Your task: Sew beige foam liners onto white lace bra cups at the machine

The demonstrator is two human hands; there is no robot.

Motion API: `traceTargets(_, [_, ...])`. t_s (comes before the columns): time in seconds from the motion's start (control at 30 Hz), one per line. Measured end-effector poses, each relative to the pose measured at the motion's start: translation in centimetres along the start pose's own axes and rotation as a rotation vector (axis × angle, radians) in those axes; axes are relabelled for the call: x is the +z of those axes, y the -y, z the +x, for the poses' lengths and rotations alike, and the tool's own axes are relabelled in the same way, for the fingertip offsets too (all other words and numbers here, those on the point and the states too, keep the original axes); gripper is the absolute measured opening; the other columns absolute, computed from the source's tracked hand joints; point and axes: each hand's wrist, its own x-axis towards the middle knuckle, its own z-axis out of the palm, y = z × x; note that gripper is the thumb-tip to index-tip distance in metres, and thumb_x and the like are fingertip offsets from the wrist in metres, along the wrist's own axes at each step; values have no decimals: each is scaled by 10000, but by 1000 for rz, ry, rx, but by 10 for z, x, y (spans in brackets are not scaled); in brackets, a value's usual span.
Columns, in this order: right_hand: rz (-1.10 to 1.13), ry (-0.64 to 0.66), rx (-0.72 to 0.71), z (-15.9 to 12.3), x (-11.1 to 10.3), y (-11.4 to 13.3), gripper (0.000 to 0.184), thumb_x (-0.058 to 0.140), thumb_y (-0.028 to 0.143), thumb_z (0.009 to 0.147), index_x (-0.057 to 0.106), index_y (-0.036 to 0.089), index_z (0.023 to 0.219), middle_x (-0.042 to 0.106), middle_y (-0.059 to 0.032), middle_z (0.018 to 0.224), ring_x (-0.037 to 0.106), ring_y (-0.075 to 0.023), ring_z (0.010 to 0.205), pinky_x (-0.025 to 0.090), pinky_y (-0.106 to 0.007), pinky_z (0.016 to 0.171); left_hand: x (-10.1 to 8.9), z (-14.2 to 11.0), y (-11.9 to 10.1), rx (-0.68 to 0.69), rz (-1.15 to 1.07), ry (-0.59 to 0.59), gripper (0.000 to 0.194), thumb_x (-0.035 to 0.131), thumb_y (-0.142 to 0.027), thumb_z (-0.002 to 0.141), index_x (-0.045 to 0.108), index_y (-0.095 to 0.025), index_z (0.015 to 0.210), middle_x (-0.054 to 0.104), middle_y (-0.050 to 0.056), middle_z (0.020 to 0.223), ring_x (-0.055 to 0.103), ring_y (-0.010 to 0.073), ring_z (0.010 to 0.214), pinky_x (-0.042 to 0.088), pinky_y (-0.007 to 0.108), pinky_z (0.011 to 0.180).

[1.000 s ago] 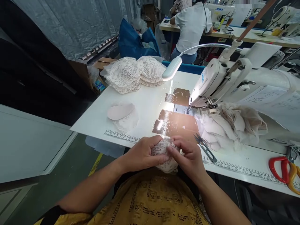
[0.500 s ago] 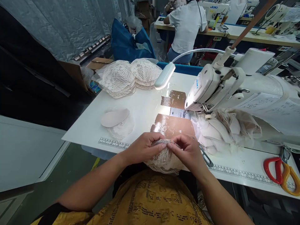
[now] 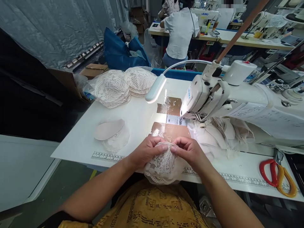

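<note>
A cream lace bra cup [image 3: 161, 169] hangs over the table's front edge, below my fingers. My left hand [image 3: 150, 151] pinches its top edge between thumb and fingers. Close beside it, my right hand [image 3: 187, 149] pinches the same edge, the thumbs a small gap apart. Just beyond my hands lies a brown taped sheet [image 3: 169, 130] in front of the sewing machine [image 3: 193, 95]. To the left, a smooth beige pad [image 3: 109, 129] rests partly on a piece of white lace [image 3: 116, 142].
Stacked lace bra cups [image 3: 114, 87] stand at the back left, near a lamp [image 3: 155, 90]. Cut fabric pieces [image 3: 213, 134] are heaped under the machine arm. Scissors [image 3: 277, 175] lie at the right edge. A person in white [image 3: 180, 33] sits at another table.
The view has shifted, so the machine and table sit farther left and lower. More of the lace cup shows below my hands, which still pinch its edge. The grey clip near my right hand is out of sight.
</note>
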Motion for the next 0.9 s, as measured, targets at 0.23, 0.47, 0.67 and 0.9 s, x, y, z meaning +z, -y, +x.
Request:
traceTargets(0.23, [-604, -197, -104, 1, -41, 15, 130, 570, 268, 849, 672, 216, 909, 697, -34, 955, 631, -185, 880, 477, -321, 773, -38, -2, -57, 379, 568, -659, 232, 614, -378, 841, 580, -166, 752, 531, -29, 603, 508, 116, 549, 422, 227, 541])
traceTargets(0.47, [-1028, -220, -171, 10, -55, 8, 281, 430, 146, 872, 681, 177, 994, 707, -81, 969, 631, -214, 889, 459, -319, 745, -3, 77, -25, 581, 1937, -271, 253, 433, -98, 871, 590, -156, 680, 598, 63, 673, 538, 189, 659, 401, 305, 588])
traceTargets(0.67, [-1169, -215, -214, 20, -49, -6, 297, 406, 90, 870, 675, 175, 964, 671, -79, 934, 590, -190, 823, 412, -284, 699, 39, 88, 9, 508, 2020, -46, 244, 438, -50, 851, 638, -123, 732, 587, 94, 656, 537, 219, 632, 394, 338, 547])
traceTargets(0.9, [-1418, -206, -260, 23, -39, -21, 223, 483, 60, 853, 681, 158, 884, 628, -72, 877, 520, -190, 776, 386, -295, 691, 20, 73, -25, 458, 1574, 131, 331, 400, -260, 990, 684, -151, 861, 665, 68, 835, 592, 181, 761, 498, 308, 703])
